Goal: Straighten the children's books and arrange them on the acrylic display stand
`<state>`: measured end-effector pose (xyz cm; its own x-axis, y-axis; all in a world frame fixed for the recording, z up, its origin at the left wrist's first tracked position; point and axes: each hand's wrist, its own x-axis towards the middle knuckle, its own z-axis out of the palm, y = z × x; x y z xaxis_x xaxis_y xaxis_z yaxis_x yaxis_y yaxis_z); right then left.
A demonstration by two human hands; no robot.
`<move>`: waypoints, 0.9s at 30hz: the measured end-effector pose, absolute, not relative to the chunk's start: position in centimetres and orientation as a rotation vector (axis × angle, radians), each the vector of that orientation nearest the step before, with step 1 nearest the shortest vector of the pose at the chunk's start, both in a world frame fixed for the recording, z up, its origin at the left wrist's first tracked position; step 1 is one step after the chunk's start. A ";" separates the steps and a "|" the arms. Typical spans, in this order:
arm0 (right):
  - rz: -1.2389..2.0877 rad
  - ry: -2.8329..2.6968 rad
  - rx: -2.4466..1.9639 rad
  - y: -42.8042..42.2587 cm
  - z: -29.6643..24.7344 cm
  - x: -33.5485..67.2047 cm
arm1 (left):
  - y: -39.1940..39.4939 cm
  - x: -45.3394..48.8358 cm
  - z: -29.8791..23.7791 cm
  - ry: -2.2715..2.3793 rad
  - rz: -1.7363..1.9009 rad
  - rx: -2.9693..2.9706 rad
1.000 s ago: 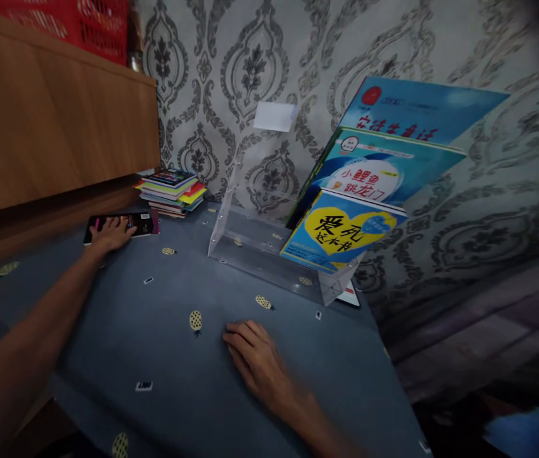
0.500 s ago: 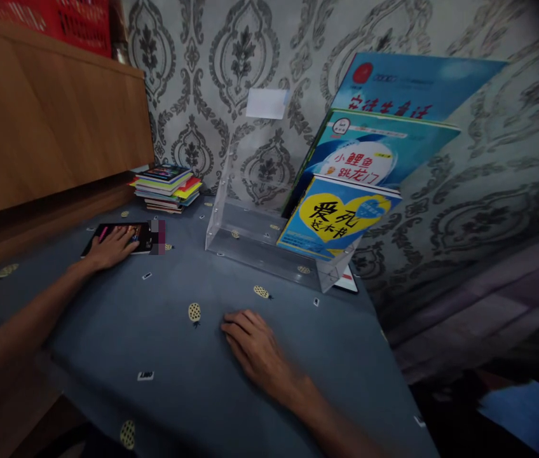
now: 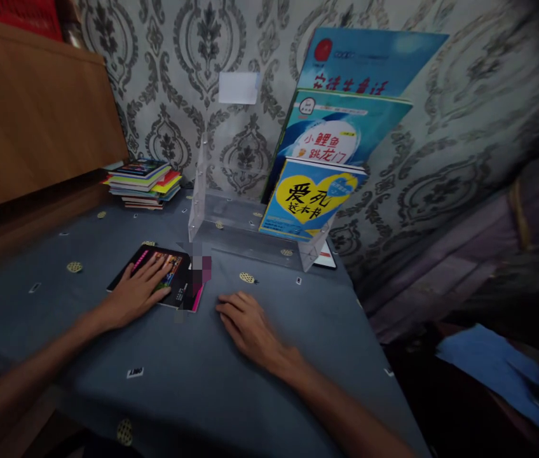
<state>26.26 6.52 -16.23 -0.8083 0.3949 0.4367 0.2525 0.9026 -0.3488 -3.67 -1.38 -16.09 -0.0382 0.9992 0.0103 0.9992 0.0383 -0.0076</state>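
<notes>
My left hand lies flat with spread fingers on a dark book that rests on the blue-grey tablecloth. Close to its right, my right hand rests palm down on the cloth with its fingers loosely stretched out, holding nothing. Just behind both hands stands a clear acrylic book stand. Its right side holds three blue books in steps; the front one shows a yellow heart.
A stack of colourful books lies at the back left against the patterned wall. A wooden cabinet rises on the left. The table's right edge drops to a dark floor where a blue object lies.
My left hand has slid the dark book from the back left of the table toward the middle, close to my right hand. The right hand has stayed in place.
</notes>
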 end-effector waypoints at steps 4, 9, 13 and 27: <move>0.303 -2.467 -0.651 7.5 -16.4 27.2 | -0.5 0.0 -16.0 -2.133 -0.031 -2.273; 0.351 -2.398 -0.838 8.7 -16.7 29.6 | 0.6 4.4 -16.3 -2.017 -0.064 -2.309; 0.356 -2.346 -0.936 9.3 -16.9 31.5 | 1.3 7.7 -16.7 -1.934 -0.108 -2.365; 0.380 -2.361 -1.064 11.1 -15.7 34.2 | 7.8 9.4 -12.8 -1.118 -0.101 -3.358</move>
<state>34.25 11.05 -15.73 -0.5575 0.7569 0.3411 0.6115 0.6523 -0.4480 9.44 7.84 -12.79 0.8068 0.5866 -0.0709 0.5645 -0.7296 0.3860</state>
